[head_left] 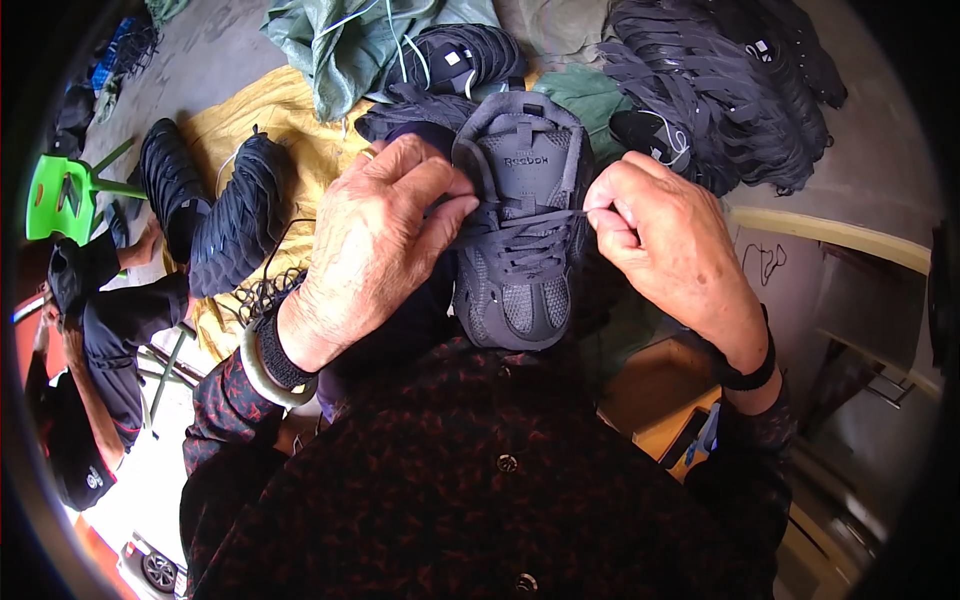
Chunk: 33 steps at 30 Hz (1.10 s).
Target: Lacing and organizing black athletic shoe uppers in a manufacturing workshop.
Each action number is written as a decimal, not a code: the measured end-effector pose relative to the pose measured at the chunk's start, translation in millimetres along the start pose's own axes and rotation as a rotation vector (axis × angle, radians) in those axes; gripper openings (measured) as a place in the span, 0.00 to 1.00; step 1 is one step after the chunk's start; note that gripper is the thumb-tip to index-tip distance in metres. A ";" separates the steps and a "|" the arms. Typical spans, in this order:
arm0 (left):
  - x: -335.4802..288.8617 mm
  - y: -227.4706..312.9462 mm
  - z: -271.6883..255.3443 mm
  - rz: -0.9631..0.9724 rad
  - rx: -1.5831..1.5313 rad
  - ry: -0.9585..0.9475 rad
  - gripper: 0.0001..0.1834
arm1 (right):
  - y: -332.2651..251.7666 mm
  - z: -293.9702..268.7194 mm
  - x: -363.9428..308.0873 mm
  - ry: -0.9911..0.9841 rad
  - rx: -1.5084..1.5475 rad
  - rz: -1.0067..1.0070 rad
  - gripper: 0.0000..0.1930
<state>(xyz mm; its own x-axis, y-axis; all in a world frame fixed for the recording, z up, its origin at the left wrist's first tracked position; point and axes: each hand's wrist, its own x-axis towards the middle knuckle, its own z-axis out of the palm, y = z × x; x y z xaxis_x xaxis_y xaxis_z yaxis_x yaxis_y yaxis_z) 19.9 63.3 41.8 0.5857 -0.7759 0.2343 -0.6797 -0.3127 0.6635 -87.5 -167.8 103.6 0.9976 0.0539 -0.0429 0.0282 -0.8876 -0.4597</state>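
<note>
Head view: a dark-gray sneaker [522,188] lies between the hands, toe near — left hand [375,235] seemingly pinching lacing at its left edge, right hand [668,240] pinching a lace [562,216] stretched rightward. Uneven pulling could skew the lacing; a weak pinch, lose it.

- Head-worn fisheye, left of its pair; straight edges bend toward the rim.
- Faces steeply down, from above the patterned shirt [480,470] to beyond the yellow sheet's [320,155] far edge.
- Near: shoe [530,180], left hand [375,240] and right hand [675,240] loom centrally.
</note>
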 end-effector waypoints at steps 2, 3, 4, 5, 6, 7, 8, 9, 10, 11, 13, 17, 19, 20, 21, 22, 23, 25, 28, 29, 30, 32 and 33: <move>5.5 5.8 1.8 0.062 -0.052 0.040 0.10 | 0.5 -1.6 -1.3 -0.012 0.069 -0.024 0.06; 9.9 7.8 5.1 0.063 -0.048 0.040 0.10 | 0.6 -3.1 -1.5 -0.021 0.099 -0.009 0.05; 15.6 8.8 9.0 0.092 -0.141 0.002 0.10 | 0.1 -3.5 -1.7 -0.029 0.134 -0.012 0.04; 20.4 9.9 12.4 0.122 -0.235 -0.039 0.10 | 0.1 -4.5 -1.0 -0.025 0.130 0.002 0.04; 23.6 11.4 15.2 0.116 -0.324 -0.076 0.10 | 1.1 -6.5 0.8 -0.039 0.142 -0.015 0.04; 27.9 10.8 16.2 0.120 -0.322 -0.078 0.10 | 2.3 -8.8 2.4 -0.053 0.154 -0.031 0.04; 32.8 10.0 17.0 0.122 -0.372 -0.154 0.11 | 3.0 -12.2 2.4 -0.049 0.155 -0.030 0.04; 36.9 9.9 16.8 0.083 -0.408 -0.262 0.11 | 4.0 -17.3 1.8 -0.052 0.202 0.012 0.04; 39.8 10.7 15.6 0.110 -0.441 -0.253 0.10 | 5.2 -22.0 1.3 -0.056 0.259 0.068 0.03; 41.9 12.2 13.2 0.138 -0.443 -0.239 0.10 | 6.4 -25.8 1.0 -0.050 0.255 0.055 0.03; 46.4 17.2 7.7 0.180 -0.486 -0.259 0.08 | 10.1 -33.3 -0.4 -0.142 0.460 0.128 0.04; 47.6 30.8 -15.9 -0.109 -1.104 -0.196 0.07 | 28.4 -30.7 14.5 -0.004 0.493 0.080 0.09; 47.8 38.4 -23.8 -0.101 -1.274 -0.056 0.08 | 37.7 -13.2 28.7 0.112 0.430 0.005 0.12; 48.7 40.2 -27.5 -0.094 -1.348 -0.061 0.08 | 42.2 -5.2 34.6 0.122 0.369 -0.057 0.12; 49.0 41.0 -30.4 -0.088 -1.422 -0.065 0.09 | 46.0 3.3 41.0 0.149 0.302 -0.157 0.13; 47.0 43.3 -28.0 -0.117 -1.354 -0.021 0.10 | 47.9 13.6 48.0 0.132 0.345 -0.156 0.13; 43.7 43.8 -28.5 -0.169 -1.321 -0.023 0.09 | 49.6 20.6 53.5 0.132 0.349 -0.137 0.13; 40.9 37.7 -24.5 -0.246 -1.068 -0.030 0.07 | 51.6 30.1 61.6 0.043 0.150 -0.252 0.13; 37.3 19.1 -15.2 -0.402 -0.817 -0.039 0.08 | 53.1 35.5 66.6 0.032 0.035 -0.306 0.14; 35.3 13.3 -9.5 -0.480 -0.737 -0.050 0.09 | 53.8 36.3 67.3 0.000 -0.013 -0.310 0.15; 32.2 10.1 -1.2 -0.485 -0.748 -0.045 0.08 | 52.9 39.4 69.2 -0.002 0.025 -0.299 0.16; 25.5 6.5 12.9 -0.417 -0.657 -0.066 0.08 | 55.4 40.8 68.4 -0.024 0.077 -0.273 0.16; 22.7 5.8 18.5 -0.449 -0.550 -0.092 0.08 | 56.7 41.7 67.1 -0.058 0.106 -0.254 0.16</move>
<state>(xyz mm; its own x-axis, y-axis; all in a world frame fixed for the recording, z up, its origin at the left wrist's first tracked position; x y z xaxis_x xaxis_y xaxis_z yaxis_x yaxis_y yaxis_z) 21.1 33.8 37.9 0.7006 -0.6877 -0.1903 -0.0465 -0.3102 0.9495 -21.6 -195.5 37.6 0.9542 0.2970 0.0360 0.2667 -0.7900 -0.5521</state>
